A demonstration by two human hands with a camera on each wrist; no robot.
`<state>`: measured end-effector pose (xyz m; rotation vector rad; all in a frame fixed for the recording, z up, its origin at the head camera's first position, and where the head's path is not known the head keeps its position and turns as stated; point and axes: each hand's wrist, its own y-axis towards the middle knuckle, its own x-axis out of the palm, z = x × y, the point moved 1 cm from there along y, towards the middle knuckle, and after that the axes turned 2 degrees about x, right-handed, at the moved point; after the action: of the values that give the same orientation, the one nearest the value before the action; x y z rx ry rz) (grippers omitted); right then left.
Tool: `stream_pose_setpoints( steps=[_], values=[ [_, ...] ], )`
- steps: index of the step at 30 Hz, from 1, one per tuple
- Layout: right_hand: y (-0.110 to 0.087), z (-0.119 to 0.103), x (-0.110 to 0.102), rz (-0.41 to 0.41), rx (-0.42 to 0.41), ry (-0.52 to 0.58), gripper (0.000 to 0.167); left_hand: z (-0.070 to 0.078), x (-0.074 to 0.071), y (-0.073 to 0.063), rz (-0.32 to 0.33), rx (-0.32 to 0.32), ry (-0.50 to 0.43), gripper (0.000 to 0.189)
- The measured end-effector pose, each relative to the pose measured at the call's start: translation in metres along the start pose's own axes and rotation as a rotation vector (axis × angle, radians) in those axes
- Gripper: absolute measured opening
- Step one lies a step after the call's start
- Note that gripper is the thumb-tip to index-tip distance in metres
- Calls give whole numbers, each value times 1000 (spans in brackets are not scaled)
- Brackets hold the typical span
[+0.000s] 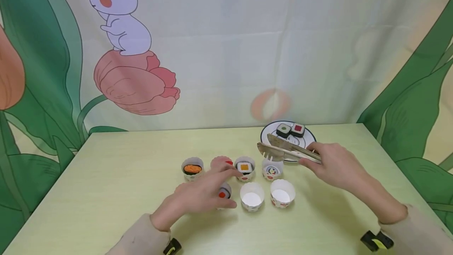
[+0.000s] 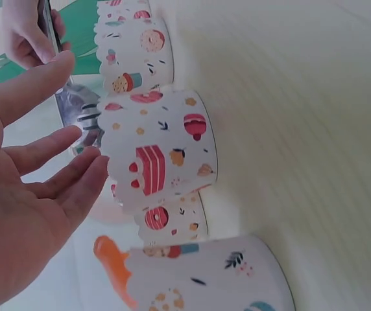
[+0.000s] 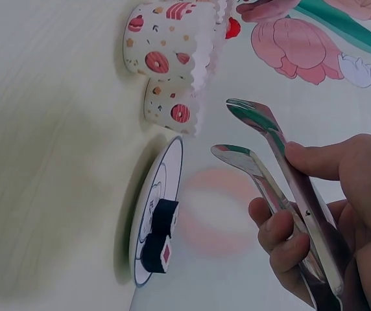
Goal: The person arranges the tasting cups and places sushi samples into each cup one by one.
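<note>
My right hand grips metal tongs, whose tips stand apart with nothing between them. The tongs reach over the front left part of a blue-rimmed plate, which carries two dark-wrapped sushi rolls. My left hand hovers with spread fingers above the paper cups, holding nothing. Under it a cup with a red-centred sushi roll is partly hidden. Behind stand cups with orange-topped sushi, a yellow-centred roll and a round, dark-edged piece. A pink cup holds something red, mostly covered by my hand.
Two white paper cups, one in the middle and one to its right, stand in the front row, their inside bottoms showing. The pale table ends at a printed cloth backdrop with a rabbit and tulips.
</note>
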<state>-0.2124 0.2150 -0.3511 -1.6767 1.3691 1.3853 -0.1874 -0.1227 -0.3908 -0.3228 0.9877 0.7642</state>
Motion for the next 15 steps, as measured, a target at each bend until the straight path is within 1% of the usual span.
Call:
stream_pose_setpoints(
  steps=[7, 15],
  values=[
    [6, 10, -1, -17, 49, 0, 42, 3, 5, 6, -27, 38, -70, 60],
    [12, 21, -1, -29, 84, -8, 42, 4, 10, 14, -11, 83, -59, 66]
  ],
)
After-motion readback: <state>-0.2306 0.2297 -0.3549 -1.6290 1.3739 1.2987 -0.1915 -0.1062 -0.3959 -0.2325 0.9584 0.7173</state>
